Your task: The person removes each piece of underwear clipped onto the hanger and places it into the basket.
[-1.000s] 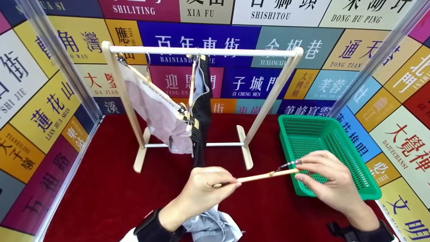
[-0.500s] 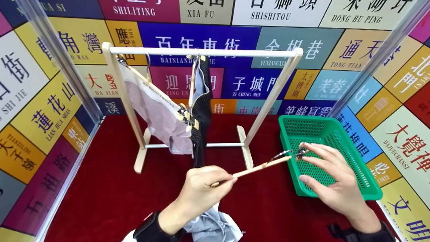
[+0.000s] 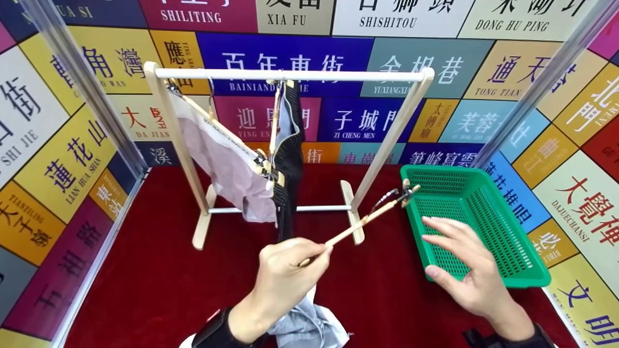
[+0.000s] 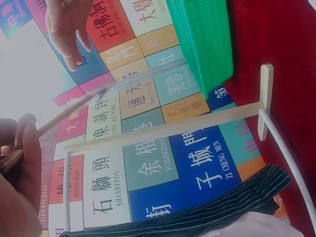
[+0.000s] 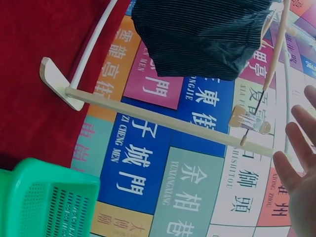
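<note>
My left hand (image 3: 290,273) grips one end of a light wooden clip hanger (image 3: 348,231), its stick pointing up and to the right. A metal and wood clip (image 3: 408,192) sits at the stick's far end, with the hook beside it. My right hand (image 3: 466,270) is apart from the hanger, fingers spread, in front of the green basket (image 3: 524,241). In the right wrist view the clip (image 5: 249,120) shows close to those fingers. Below my left wrist lies a crumpled grey and white garment (image 3: 312,324), partly hidden by the arm.
Beyond my hands stands a wooden rack with a white top bar (image 3: 358,76). Two garments hang from it on clip hangers: a pale pink one (image 3: 227,176) and a black striped one (image 3: 291,159). Printed panels wall in the dark red cloth (image 3: 154,270).
My right hand has let go of the hanger's clip end and drawn back from it. The left hand has swung that end upward and shifted slightly left.
</note>
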A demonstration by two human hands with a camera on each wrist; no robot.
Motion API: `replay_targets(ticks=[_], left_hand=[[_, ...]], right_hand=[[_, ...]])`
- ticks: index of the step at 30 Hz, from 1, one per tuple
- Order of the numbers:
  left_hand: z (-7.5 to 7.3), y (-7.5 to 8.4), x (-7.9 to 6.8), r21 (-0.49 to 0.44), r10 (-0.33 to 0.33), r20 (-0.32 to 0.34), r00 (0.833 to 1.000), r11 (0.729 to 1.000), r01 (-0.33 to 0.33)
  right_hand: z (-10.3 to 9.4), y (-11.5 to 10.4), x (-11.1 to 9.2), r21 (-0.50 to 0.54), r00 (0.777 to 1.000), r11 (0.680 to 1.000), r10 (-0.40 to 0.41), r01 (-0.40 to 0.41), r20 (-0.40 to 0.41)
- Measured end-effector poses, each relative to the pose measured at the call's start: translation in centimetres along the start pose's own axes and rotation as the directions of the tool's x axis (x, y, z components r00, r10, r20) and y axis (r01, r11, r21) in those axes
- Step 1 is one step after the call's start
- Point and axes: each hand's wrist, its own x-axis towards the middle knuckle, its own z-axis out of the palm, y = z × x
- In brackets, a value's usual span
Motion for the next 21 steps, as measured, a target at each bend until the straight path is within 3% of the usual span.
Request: replay_targets(ticks=[11,17,21], left_hand=[[0.6,0.4,0.9,0.146,-0.036,-0.107,0.994,0.988,0.052],[1.2,0.6,1.6,0.219,0.047,-0.136,0.990,0.976,-0.016],[1.5,0.7,2.0,0.272,0.054,-0.144,0.988,0.962,-0.013]], right_hand=[[1.4,0.7,-1.9,0.045,0.996,0.998,0.039,-0.042,0.077],[2.6,1.0,-2.9,0.053,0.993,0.998,0.024,-0.031,0.118],[3.4,1.2,-3.5,0.065,0.989,0.997,0.023,-0.033,0.145]])
